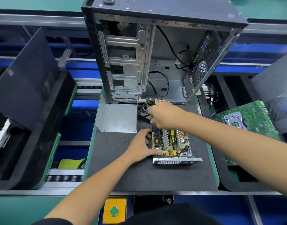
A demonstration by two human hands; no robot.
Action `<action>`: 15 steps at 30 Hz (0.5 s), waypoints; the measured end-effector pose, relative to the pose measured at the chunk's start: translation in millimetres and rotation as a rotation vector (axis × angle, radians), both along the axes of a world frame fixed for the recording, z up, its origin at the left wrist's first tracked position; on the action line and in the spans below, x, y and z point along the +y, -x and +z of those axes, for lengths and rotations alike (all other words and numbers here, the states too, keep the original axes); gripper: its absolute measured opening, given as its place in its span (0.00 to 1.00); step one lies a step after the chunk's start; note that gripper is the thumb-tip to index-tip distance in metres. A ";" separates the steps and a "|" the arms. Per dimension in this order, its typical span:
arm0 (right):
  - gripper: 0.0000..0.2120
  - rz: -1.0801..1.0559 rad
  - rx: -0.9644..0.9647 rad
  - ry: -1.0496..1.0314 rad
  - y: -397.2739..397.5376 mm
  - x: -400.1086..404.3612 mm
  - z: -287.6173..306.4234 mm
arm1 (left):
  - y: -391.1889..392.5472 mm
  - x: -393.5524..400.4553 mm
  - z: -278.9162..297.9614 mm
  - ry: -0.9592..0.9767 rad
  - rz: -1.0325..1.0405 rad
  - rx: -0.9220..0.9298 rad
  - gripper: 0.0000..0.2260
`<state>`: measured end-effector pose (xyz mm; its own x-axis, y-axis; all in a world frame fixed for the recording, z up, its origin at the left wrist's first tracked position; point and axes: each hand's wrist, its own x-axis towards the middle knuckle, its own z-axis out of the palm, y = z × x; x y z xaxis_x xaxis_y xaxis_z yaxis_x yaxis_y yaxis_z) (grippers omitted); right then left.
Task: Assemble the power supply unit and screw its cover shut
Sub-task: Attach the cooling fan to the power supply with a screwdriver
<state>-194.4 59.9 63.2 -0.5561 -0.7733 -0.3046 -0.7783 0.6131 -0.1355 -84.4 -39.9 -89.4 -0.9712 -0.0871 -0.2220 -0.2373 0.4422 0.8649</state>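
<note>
The open power supply (172,143) lies on the black mat, its circuit board with coils and heat sinks exposed, a perforated metal wall toward me. My left hand (142,146) holds its left side, thumb on the near board corner. My right hand (164,116) is curled around a yellow-handled screwdriver (153,116) above the unit's far end. The bent grey metal cover (118,117) lies to the left. A black fan (144,109) and a wire bundle (149,100) sit behind my right hand.
An open computer case (155,51) stands at the back of the mat (155,176). A green motherboard (246,122) lies to the right, black foam trays (25,111) to the left. A yellow box with a green button (114,211) is near me.
</note>
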 end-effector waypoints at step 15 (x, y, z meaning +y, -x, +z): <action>0.07 -0.060 -0.025 0.000 0.0 0.8 12.2 | -0.3 0.7 0.2 -0.010 0.003 0.004 0.44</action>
<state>-194.4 60.8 75.4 -0.5937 -0.7389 -0.3187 -0.7365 0.6585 -0.1548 -84.1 -39.2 -89.1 -0.9718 -0.0875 -0.2191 -0.2352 0.4329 0.8702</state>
